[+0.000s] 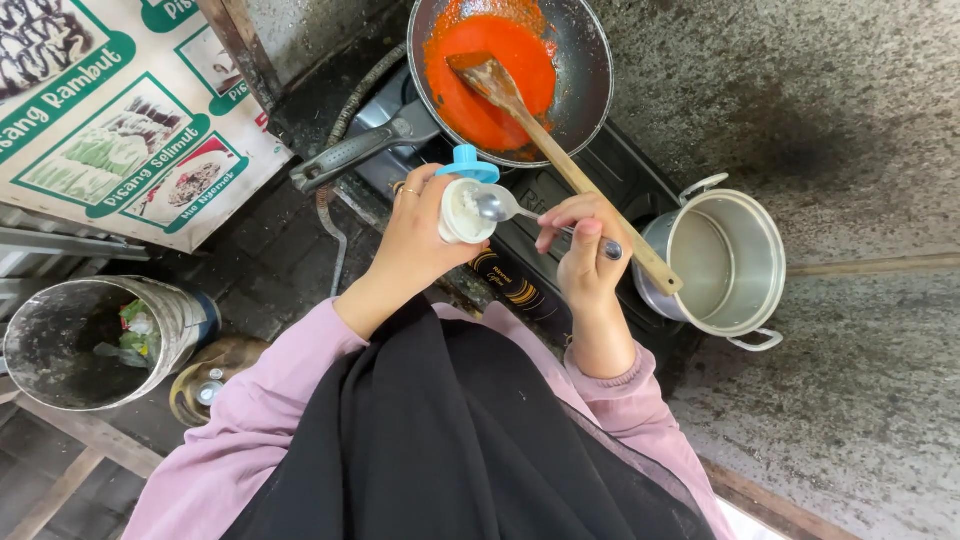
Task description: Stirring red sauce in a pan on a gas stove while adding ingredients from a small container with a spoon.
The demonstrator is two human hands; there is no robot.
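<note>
White powder fills the small round container (462, 211) that the left hand (418, 240) grips, fingers wrapped round its side, its blue flip lid (468, 163) hanging open toward the frying pan (585, 75). The right hand (583, 250) pinches the handle of a metal spoon (497, 205) between thumb and fingertips, the bowl of the spoon resting at the container's mouth, just below the pan's near rim. As I judge it, the risks are small ones: a tilted spoon could scatter powder over the black stove (545, 255) under the pan before it reaches the red sauce (490, 75), a heaped scoop could oversalt or oversweeten the sauce, and a sleeve or wrist passing close to the pan could catch the wooden spatula (560, 160), which leans out of the pan over its near rim and might tip sauce out. To the right of the pan stands an empty steel pot (715, 260) on a rough grey concrete counter (860, 120). To the pan's left hangs a printed food poster (110, 120), and lower left of it sits a metal bin (75, 345) holding scraps, on dark paving.
</note>
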